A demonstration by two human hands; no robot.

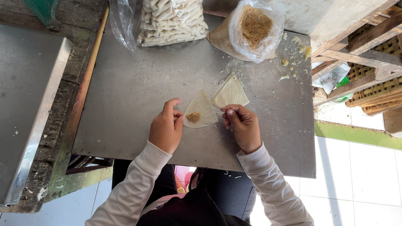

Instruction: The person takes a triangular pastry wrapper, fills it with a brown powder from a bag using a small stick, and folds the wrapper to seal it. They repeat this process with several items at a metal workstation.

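The left hand (166, 128) is pinching the near-left edge of a thin triangular wrapper (202, 110), which is carrying one small mound of brown filling (193, 116) just beside the fingertips. The right hand (242, 127) is lying with fingers curled at the wrapper's other edge; whether it is gripping the sheet, I cannot tell. Just beyond the right hand, one stack of spare wrappers (230, 92) is lying on the metal tabletop (136, 94). Farther out, two plastic bags are standing: an open bag of brown filling (251, 30) beyond the right hand, and a bag of pale finished rolls (171, 5) beyond the left. Nothing is standing between hands and bags.
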